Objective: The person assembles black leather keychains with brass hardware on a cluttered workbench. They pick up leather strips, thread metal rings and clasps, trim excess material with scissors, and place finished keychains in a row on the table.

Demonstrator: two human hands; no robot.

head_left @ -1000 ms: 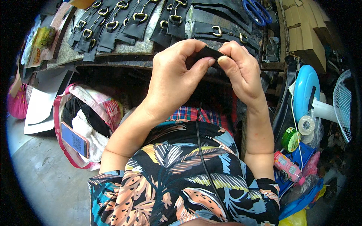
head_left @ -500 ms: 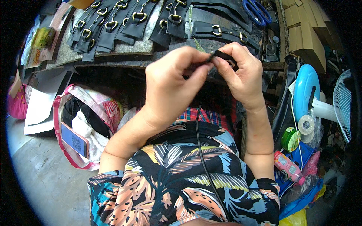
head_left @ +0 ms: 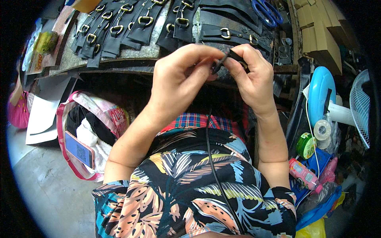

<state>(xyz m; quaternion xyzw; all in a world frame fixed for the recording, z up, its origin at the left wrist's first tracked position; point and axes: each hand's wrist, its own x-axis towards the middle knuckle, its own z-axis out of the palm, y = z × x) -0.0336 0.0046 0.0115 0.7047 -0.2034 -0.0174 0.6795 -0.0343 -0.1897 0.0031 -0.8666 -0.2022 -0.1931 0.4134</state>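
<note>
Left hand (head_left: 178, 75) has drawn its thumb down, baring the strip (head_left: 220, 64) at upper centre; I see right hand (head_left: 254, 77) pinching it, but can't tell left grip's hold

Lettering on a bag (head_left: 100, 102) and a square code on a phone (head_left: 79, 149)
We see large pink-red letters (head_left: 118, 114) on the side of the bag, and on the phone lying in the bag's mouth a blue screen (head_left: 73, 142) with a square code (head_left: 83, 153), its little blocks too fine for us to make out. On the wrapper (head_left: 44, 47) at the upper left we find orange-red lettering (head_left: 38, 62), blurred at this size. Over on the right, we notice a pink bottle (head_left: 308, 176) with a printed label (head_left: 301, 170) whose marks are too small for us to read, and a round green container (head_left: 306, 145) with marks on its face that we cannot tell apart
</note>
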